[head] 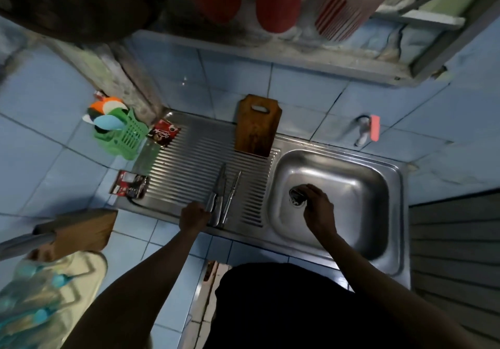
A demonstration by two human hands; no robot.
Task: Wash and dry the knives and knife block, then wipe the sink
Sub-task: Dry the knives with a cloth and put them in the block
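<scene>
Blue-tiled counter w/ steel sink (389,186) & ribbed drainboard (184,170). Knives (223,197) lie on drainboard; left hand (193,214) curled round a handle end. Right hand (318,208) in basin over drain (296,195), fingers curled, can't tell what it holds. Knife block (81,231) on counter at left.

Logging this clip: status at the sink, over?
Left hand grips a knife on the drainboard. Right hand at the sink drain, grip unclear. Nothing blocking.

basket (127,137): green | wall tiles (305,86): pale blue | cutting board (257,126): brown | sink (389,175): silver, ribbed drainboard
</scene>
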